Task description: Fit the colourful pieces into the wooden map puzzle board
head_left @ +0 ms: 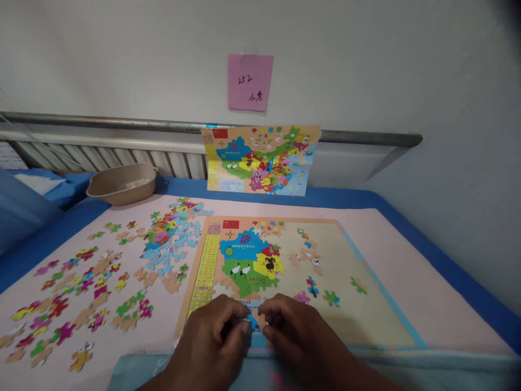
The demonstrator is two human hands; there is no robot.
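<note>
My left hand [217, 334] and my right hand [295, 331] are close together over the lower edge of the puzzle board [345, 320]. The fingers of both are curled in, thumbs against fingertips. Between them shows a small blue and orange puzzle piece [254, 321], pinched from both sides and partly covered by the fingers. Above the hands, the joined part of the map puzzle [244, 260] fills the board's upper left, with blue, green, yellow and red areas. Several loose pieces, among them a green one [331, 298] and a pink one [302, 297], lie on the board's bare right part.
Loose puzzle pieces [97, 277] are spread over the pink sheet at left, beside a joined blue cluster [171, 239]. A beige basin [122, 183] stands behind them. A printed reference map [260, 160] hangs from the metal rail [366, 137], below a pink note [250, 81].
</note>
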